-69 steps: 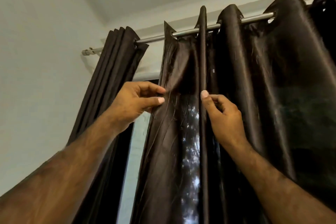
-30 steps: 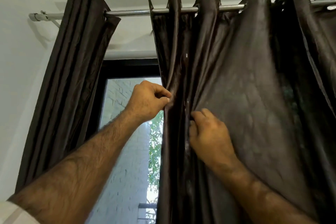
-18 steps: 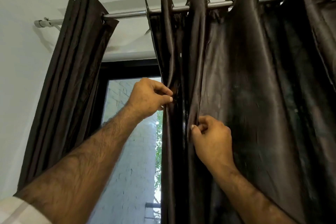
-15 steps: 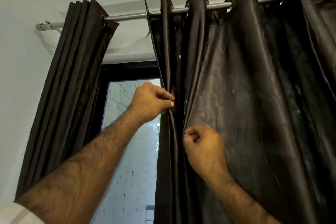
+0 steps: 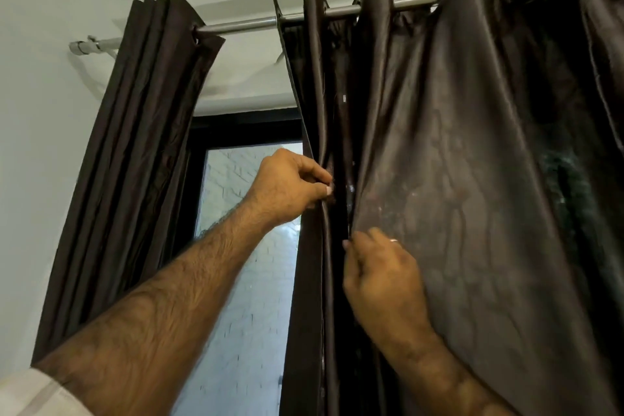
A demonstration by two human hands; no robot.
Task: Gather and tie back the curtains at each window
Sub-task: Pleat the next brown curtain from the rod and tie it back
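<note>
Curtain (image 5: 456,179) edge pinched in my left hand (image 5: 287,184); right hand (image 5: 381,277) gripping next fold lower down, rod (image 5: 243,25) above.

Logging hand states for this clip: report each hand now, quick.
Left hand: closed, pinching the leading fold of the right curtain.
Right hand: fingers curled at the next fold, lower down; grip cannot be told.

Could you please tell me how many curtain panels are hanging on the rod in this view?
2: a bunched panel at the rod's left end, and a wider panel right of the window gap, running off the right edge, where more may be hidden.
</note>
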